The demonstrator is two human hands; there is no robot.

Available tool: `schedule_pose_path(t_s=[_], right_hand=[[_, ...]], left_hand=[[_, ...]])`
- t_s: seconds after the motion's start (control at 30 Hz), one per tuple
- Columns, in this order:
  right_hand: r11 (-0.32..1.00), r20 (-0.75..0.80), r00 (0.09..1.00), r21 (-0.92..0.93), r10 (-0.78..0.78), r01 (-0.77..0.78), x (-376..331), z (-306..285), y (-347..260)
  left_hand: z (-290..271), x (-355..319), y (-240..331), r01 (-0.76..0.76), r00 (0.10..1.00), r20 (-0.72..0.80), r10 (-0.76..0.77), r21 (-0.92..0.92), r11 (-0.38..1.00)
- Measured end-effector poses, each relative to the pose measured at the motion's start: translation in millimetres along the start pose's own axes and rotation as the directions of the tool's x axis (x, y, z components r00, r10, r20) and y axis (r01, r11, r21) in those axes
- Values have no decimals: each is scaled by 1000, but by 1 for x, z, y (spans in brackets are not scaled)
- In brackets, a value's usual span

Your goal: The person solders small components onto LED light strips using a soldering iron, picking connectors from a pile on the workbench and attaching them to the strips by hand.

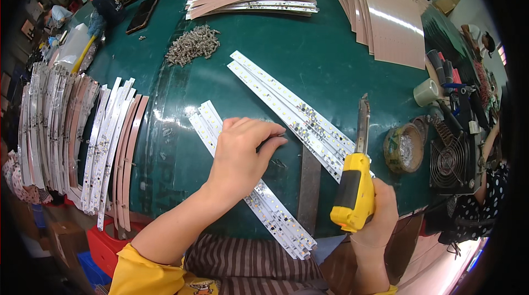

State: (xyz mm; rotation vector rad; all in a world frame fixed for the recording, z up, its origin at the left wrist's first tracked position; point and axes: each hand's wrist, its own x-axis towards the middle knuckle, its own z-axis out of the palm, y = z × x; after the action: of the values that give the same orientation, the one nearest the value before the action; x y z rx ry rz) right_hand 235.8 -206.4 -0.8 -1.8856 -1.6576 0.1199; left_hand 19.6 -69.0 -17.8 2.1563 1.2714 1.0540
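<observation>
My left hand (238, 149) is above a bundle of white LED strip boards (267, 204). Its thumb and forefinger are brought together, and a small dark thing seems to show at their tips, too small to name. In my right hand (380, 215) is a yellow and black gun-shaped tool (355, 187), its long metal tip pointing up and away. That tip stands close to the right side of a second bundle of white LED boards (292, 113), which lies slanting across the table. Between the two bundles is a flat dark metal bar (309, 185).
Beyond lie a heap of small clear parts (194, 45), more strip boards (250, 2) and stacked tan panels (388, 19). Rows of boards (104, 146) line the left edge. At right stand a tape roll (394, 149) holding small clear pieces and a fan (449, 163). A phone (143, 14) lies far left.
</observation>
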Motion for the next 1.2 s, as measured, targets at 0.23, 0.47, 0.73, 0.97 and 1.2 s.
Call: schedule_pose_path(t_s=[0.23,0.47,0.73,0.97,1.2], right_hand=[[996,43,996,-4,-84,84,-3,-4,2],[979,54,979,76,-194,190,-13,-15,-2],[989,42,996,135,-73,66,-25,-18,-3],[978,5,998,203,55,-55,-35,-24,-8],[986,80,990,106,119,-127,-59,-35,6]], left_hand=[[-24,-8,10,82,991,97,-88,72,994],[-17,-23,24,70,997,33,-68,-63,996],[9,-16,17,26,999,-43,-27,-12,1000],[12,-19,16,-12,1000,-13,13,38,999],[13,-19,16,-29,999,-34,31,42,999]])
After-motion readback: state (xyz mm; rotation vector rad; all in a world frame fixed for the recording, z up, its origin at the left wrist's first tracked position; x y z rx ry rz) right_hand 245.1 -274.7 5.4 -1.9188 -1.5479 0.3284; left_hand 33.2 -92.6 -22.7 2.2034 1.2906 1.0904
